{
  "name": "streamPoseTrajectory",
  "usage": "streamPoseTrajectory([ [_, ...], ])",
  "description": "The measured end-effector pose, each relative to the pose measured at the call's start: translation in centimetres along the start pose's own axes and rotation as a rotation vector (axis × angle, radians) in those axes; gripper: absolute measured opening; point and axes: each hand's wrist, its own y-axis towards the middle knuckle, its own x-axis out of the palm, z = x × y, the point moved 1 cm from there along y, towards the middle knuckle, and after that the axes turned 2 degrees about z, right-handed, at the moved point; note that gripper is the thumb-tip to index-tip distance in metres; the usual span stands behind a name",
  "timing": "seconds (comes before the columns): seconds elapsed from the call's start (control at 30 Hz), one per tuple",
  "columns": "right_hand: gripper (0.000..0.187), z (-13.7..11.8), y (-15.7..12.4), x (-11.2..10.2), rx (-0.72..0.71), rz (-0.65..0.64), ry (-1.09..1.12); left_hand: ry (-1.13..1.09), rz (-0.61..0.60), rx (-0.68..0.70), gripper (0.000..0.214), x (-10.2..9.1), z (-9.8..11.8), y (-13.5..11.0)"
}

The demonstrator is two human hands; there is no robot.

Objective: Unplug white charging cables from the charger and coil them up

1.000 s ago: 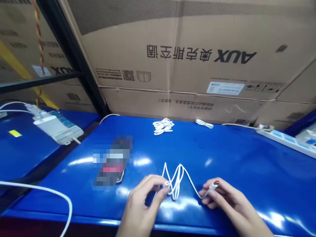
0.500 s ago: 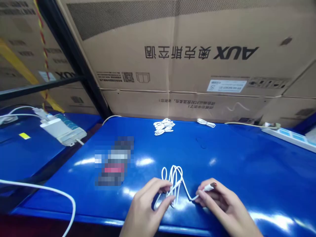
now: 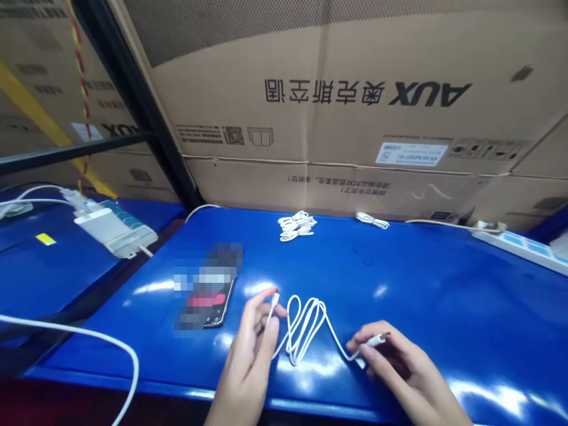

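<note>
A white charging cable (image 3: pixel 306 331) lies in loose loops on the blue tabletop (image 3: pixel 177 373), between my two hands. My left hand (image 3: pixel 255 343) pinches one end, its small plug pointing up between thumb and fingers. The other end, with a larger plug showing orange at its tip, is held between the thumb and fingers of my right hand (image 3: pixel 390 361). A small white piece shows just under the right fingertips; what it is I cannot make out. To the left of my left hand lies a phone (image 3: pixel 217 313), its screen mostly blurred out.
Coiled white cables (image 3: pixel 296 226) lie at the back, with another tied bundle (image 3: pixel 373 220) to their right. Power strips stand at the right (image 3: pixel 523 242) and left (image 3: pixel 118 231). A large cardboard box (image 3: pixel 337 130) rises behind the table. A loose white cable (image 3: pixel 89 338) hangs at lower left.
My left hand has let go of the loops, moved slightly left and now holds the cable's small plug upright. The loops have spread flatter. My right hand keeps its plug in nearly the same place.
</note>
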Motion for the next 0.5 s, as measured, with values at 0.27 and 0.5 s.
streamPoseTrajectory([
  [0.27, 0.024, -0.4, 0.4, 2.7, -0.328, -0.091, -0.205, -0.036, -0.299, 0.072, 0.027, 0.0, 1.3, -0.3],
  [0.5, 0.027, -0.5, 1.3, 3.7, -0.398, -0.260, -0.373, -0.058, -0.377, 0.170, 0.027, -0.2, 0.8, -1.2],
])
